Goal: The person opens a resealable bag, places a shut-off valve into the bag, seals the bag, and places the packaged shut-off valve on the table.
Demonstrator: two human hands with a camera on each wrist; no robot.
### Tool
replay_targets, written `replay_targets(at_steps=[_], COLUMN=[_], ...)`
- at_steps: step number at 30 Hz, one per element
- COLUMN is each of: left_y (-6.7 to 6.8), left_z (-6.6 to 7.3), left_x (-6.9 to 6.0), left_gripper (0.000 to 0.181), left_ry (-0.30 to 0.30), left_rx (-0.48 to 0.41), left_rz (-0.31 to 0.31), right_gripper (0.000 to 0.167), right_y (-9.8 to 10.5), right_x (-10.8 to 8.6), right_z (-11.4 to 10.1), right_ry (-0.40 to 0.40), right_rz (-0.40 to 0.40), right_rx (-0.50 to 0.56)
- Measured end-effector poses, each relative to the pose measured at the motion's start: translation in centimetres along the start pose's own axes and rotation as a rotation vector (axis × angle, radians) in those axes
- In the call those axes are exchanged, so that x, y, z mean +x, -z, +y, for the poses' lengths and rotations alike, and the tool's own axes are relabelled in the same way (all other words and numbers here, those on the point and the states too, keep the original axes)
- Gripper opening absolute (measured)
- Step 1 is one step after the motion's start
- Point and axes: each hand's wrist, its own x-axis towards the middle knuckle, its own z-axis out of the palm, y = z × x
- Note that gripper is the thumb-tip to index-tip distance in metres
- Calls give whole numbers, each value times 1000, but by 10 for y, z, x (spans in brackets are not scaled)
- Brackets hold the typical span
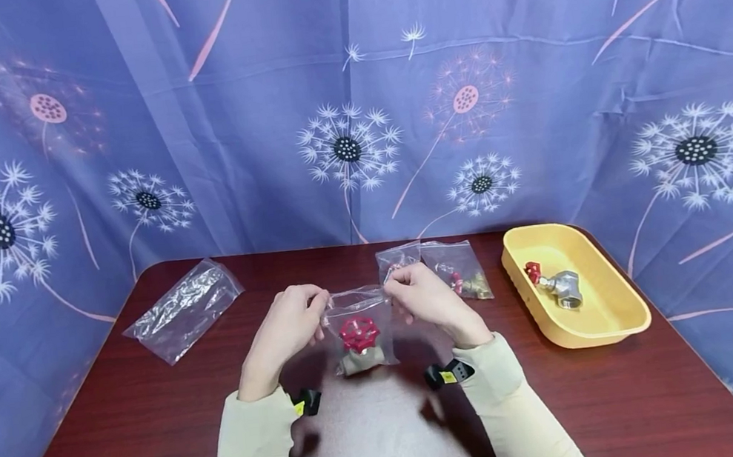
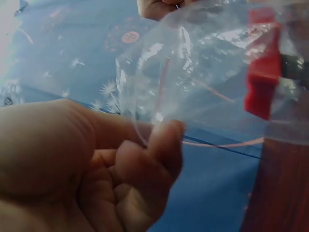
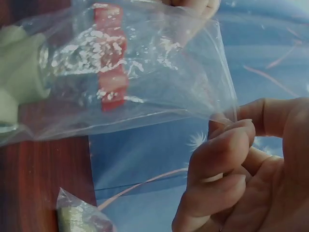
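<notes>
A: Where's the clear zip bag (image 1: pixel 356 307)?

B: Front and centre, hanging upright between the left hand (image 1: pixel 286 332) and the right hand (image 1: pixel 432 300). Through the plastic you see a red handwheel (image 1: pixel 359 333) above a pale valve body (image 1: pixel 362 361).

A: And each grip?

B: Both are grasping the bag — the left pinches its upper left corner between thumb and fingers, the right pinches the upper right corner the same way. The plastic spans the gap between them.

A: Does the bag touch the tabletop (image 1: pixel 127 440)?

B: Its lower edge looks close, but from that angle I can't tell contact from a slight lift.

A: What's around it?

B: Just beyond the right hand, a small bag (image 1: pixel 399 256) partly hidden by that hand, and beside it a second bag (image 1: pixel 456 270) with brass and red parts inside. Over to the left, near the far edge, a flat clear sleeve of plastic (image 1: pixel 181 313) lies at a slant.

A: Farther right?

B: A yellow tray (image 1: pixel 608 307) — in it, a silvery valve (image 1: pixel 567 289) with a red handle (image 1: pixel 533 272). Behind everything, a blue dandelion-print curtain (image 1: pixel 252 158).
</notes>
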Motion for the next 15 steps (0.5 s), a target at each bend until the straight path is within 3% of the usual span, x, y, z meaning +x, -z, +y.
replay_targets(at_steps=[6, 12, 15], left_y=[-3, -1, -4], left_z=[-13, -23, -30], left_x=[10, 12, 14], left_gripper=[35, 28, 22], left_ry=[-4, -80, -113], left_rx=[-117, -192, -232], left_rz=[17, -72, -72], right_gripper=[28, 28, 26], right_y=[6, 10, 13], right_x=[4, 7, 7], right_z=[9, 15, 19], right_ry=[-52, -44, -26], right_rz=[2, -16, -32], right_rx=[92, 75, 76])
